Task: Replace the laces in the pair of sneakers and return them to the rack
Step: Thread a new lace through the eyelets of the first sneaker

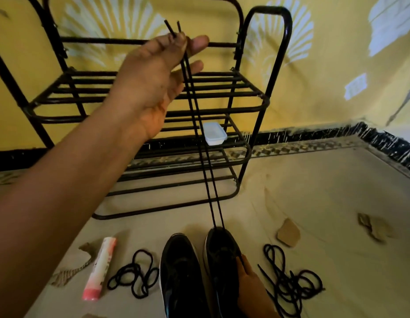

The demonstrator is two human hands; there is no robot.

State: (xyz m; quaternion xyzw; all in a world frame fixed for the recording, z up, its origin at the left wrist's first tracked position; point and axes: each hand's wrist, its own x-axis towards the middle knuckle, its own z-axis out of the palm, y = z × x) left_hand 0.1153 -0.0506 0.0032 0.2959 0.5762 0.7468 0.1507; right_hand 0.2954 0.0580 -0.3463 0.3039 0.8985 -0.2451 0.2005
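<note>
Yellow patterned wall (325, 65) fills the view from 10 to 2 o'clock, and pale floor (314, 191) fills it from 3 to 8 o'clock. A black metal rack (265, 101) stands against the wall at 12 o'clock of the sneakers, its slatted shelves bare save one item noted below. The left hand (151, 76) is raised before the upper shelf at 11 o'clock of centre. Its thumb and forefinger are pinched together on both tips of a black lace (210, 203), and the remaining fingers are loosely extended. The two strands run taut and nearly parallel down to the toe end of the right sneaker (222, 255) at 6 o'clock. The left sneaker (181, 271) stands touching it at its 9 o'clock; both are black and on the floor, not on the rack. The right hand (250, 283) lies against the right sneaker's outer side at 5 o'clock; the grip cannot be determined, as the frame edge cuts it off. One loose lace (135, 274) lies coiled at 7 o'clock and a tangled lace (289, 278) lies at 4 o'clock of the pair. A pink tube (99, 269) lies beside the coiled lace. A white lidded container (214, 133) sits on the middle shelf. A cardboard scrap (289, 232) lies near the tangle.
</note>
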